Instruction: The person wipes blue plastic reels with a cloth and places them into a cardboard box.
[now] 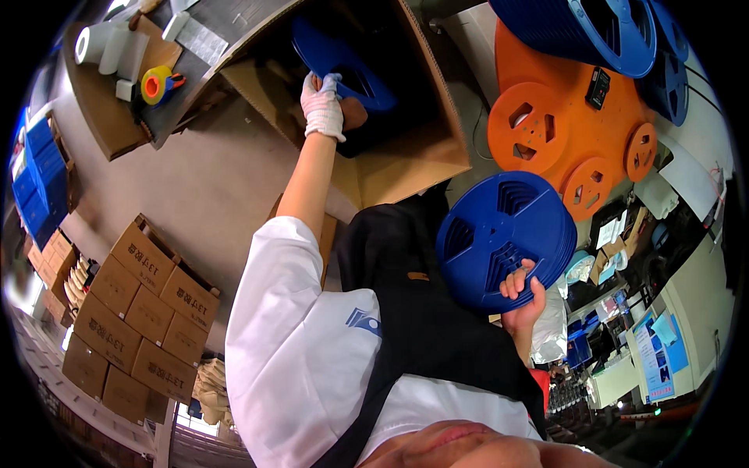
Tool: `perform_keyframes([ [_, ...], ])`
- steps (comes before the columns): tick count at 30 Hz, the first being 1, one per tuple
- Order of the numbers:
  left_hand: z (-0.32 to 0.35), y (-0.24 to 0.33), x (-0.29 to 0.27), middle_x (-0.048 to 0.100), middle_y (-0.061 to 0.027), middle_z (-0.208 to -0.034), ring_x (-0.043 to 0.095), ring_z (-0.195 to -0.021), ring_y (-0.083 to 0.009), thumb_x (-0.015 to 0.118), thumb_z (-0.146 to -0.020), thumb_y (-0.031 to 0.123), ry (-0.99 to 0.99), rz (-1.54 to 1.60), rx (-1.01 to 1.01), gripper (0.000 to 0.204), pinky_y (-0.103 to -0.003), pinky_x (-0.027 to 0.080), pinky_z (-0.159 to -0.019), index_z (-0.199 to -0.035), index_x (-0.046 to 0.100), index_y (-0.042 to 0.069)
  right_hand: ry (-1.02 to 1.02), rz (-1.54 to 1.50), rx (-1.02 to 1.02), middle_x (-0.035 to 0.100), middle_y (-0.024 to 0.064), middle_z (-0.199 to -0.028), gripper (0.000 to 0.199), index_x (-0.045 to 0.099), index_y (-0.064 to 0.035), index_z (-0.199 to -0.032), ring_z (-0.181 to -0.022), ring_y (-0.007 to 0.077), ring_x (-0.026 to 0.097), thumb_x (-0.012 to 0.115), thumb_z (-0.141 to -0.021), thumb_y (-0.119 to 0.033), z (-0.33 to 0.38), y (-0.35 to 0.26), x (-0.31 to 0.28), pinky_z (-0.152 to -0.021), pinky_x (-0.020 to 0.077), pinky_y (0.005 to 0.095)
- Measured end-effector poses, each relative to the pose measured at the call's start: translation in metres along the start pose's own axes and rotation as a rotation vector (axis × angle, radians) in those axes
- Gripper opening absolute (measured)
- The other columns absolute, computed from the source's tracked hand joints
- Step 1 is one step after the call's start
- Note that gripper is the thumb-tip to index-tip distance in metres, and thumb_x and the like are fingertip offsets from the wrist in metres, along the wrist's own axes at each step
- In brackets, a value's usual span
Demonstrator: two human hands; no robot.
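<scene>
My left hand (322,109), in a white knit glove, reaches into an open cardboard box (413,165). Its fingers are closed on the near edge of a blue plastic reel (343,62), which is tilted inside the box. The box's dark interior hides what else lies there. On my right side is a stack of blue reels (476,234) with wide cutouts, its flat face turned up. My bare right hand (521,296) grips the lower edge of that stack, fingers curled over the face near a cutout.
An orange round-plated machine (577,117) carries more blue reels (616,35) at far right. Stacked cartons (140,312) stand at left. A dark workbench (222,23) with a yellow tape roll (154,84) is at far left, and a cluttered desk (616,242) at right.
</scene>
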State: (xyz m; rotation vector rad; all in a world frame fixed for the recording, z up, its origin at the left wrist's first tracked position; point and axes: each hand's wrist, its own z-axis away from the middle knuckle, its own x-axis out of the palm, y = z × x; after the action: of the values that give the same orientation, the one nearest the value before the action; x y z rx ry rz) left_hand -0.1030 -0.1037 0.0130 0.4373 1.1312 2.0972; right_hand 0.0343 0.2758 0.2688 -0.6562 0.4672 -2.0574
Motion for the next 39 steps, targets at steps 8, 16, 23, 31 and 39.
perform_keyframes([
  [8,-0.063,-0.051,0.052,0.061,-0.0036,-0.078,0.05,-0.058,-0.0137,0.065,-0.077,0.012,0.001,-0.178,0.034,0.023,-0.025,0.042,-0.056,-0.097,0.058,0.003,0.138,0.026,0.017,0.044,0.0034,-0.066,0.036,0.048,-0.0008,-0.113,-0.056,0.0122,0.041,0.046,-0.085,-0.022,0.006,0.01,-0.005,-0.056,0.0356,0.0275],
  [16,-0.148,-0.089,0.089,0.061,-0.0206,-0.107,0.058,-0.101,-0.0308,0.065,-0.076,0.018,-0.112,-0.654,0.021,0.045,-0.036,0.046,-0.085,-0.114,0.052,-0.003,0.12,-0.016,0.084,0.044,0.005,-0.067,0.041,0.048,-0.001,-0.117,-0.059,0.0137,0.043,0.049,-0.084,-0.024,0.013,0.037,-0.006,-0.059,0.0357,0.0288],
  [23,-0.19,-0.131,0.093,0.055,-0.015,-0.122,0.052,-0.111,-0.0289,0.066,-0.078,0.009,-0.198,-0.337,0.052,0.049,-0.035,0.04,-0.094,-0.124,0.048,-0.001,0.18,-0.05,0.139,0.044,0.0049,-0.068,0.042,0.046,-0.0004,-0.119,-0.058,0.0142,0.043,0.049,-0.084,-0.025,0.015,0.063,-0.011,-0.057,0.0343,0.0286],
  [31,-0.172,-0.137,0.068,0.055,-0.0169,-0.118,0.052,-0.107,-0.0268,0.059,-0.08,0.013,-0.252,-0.609,0.201,0.047,-0.035,0.042,-0.089,-0.126,0.049,0.006,0.234,-0.019,0.136,0.046,0.005,-0.069,0.04,0.047,-0.0002,-0.116,-0.059,0.0145,0.045,0.05,-0.084,-0.024,0.012,0.06,-0.005,-0.058,0.037,0.0298],
  [39,-0.001,0.02,0.011,0.062,-0.0064,-0.103,0.057,-0.093,-0.015,0.057,-0.085,0.008,-0.14,0.037,-0.045,0.026,-0.027,0.045,-0.082,-0.109,0.057,-0.001,0.193,-0.002,0.068,0.046,0.0051,-0.068,0.04,0.048,0.0002,-0.115,-0.059,0.0144,0.044,0.05,-0.083,-0.024,0.01,0.054,0.008,-0.059,0.0369,0.0291],
])
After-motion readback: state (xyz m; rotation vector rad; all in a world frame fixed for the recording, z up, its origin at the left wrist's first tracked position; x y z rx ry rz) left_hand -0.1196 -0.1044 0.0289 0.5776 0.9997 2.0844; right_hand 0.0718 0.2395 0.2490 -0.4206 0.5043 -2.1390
